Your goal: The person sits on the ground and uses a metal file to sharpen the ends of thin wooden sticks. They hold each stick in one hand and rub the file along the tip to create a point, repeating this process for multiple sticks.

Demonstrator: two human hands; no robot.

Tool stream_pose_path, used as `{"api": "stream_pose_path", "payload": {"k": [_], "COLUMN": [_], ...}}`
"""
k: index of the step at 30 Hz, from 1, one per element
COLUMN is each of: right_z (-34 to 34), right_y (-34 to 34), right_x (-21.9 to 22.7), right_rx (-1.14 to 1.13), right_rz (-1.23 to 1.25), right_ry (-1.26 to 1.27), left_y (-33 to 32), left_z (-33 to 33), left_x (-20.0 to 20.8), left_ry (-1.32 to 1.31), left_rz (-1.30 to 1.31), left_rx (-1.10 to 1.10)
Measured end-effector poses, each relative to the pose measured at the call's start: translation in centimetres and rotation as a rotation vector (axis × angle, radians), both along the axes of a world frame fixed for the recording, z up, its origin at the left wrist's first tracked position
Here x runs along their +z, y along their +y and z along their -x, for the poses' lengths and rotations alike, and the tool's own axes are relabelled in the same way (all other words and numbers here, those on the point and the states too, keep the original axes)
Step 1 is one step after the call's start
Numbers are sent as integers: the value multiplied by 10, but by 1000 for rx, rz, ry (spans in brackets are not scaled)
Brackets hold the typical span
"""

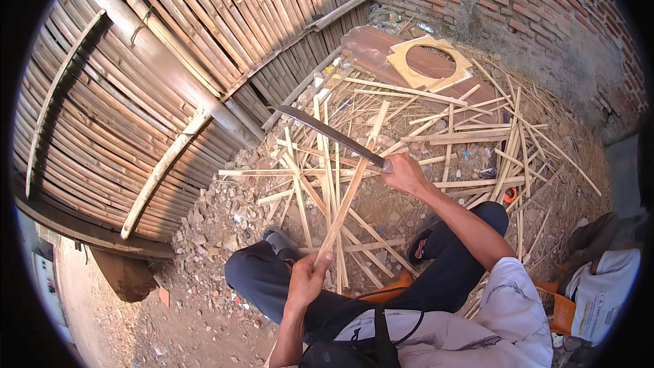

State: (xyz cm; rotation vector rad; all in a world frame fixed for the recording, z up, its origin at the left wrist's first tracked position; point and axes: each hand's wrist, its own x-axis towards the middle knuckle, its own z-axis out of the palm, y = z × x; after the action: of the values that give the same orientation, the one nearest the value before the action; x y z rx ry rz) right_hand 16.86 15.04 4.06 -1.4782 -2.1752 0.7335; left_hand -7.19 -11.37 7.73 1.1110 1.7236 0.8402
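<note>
My left hand (306, 285) is closed round the lower end of a long bamboo strip (349, 199), which slants up and away from me. My right hand (407, 174) grips the handle of a machete (321, 127). Its long dark blade points to the far left and crosses the strip just beyond its middle. Whether the edge has bitten into the strip, I cannot tell. Under and around the strip, several split bamboo slats (332, 184) lie crisscrossed on the ground between and beyond my knees.
A bamboo-slat wall (163, 95) stands at the left, a brick wall (524, 0) at the far right. Beyond the slats, a board with a round hole (402, 61) lies on a brown panel (368, 48). Stones (218, 221) cover the ground; a white sack (606, 293) is at the right.
</note>
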Motion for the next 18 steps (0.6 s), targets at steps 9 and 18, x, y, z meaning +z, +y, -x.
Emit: {"api": "stream_pose_path", "payload": {"k": [9, 18], "right_z": [22, -18], "right_y": [-24, 17], "right_x": [8, -2], "right_rx": [191, -141], "right_rz": [-43, -37], "right_ry": [-70, 61], "left_y": [12, -23], "left_z": [-7, 4], "left_x": [6, 8], "left_ry": [73, 6], "left_rz": [-29, -8], "left_rx": [7, -42]}}
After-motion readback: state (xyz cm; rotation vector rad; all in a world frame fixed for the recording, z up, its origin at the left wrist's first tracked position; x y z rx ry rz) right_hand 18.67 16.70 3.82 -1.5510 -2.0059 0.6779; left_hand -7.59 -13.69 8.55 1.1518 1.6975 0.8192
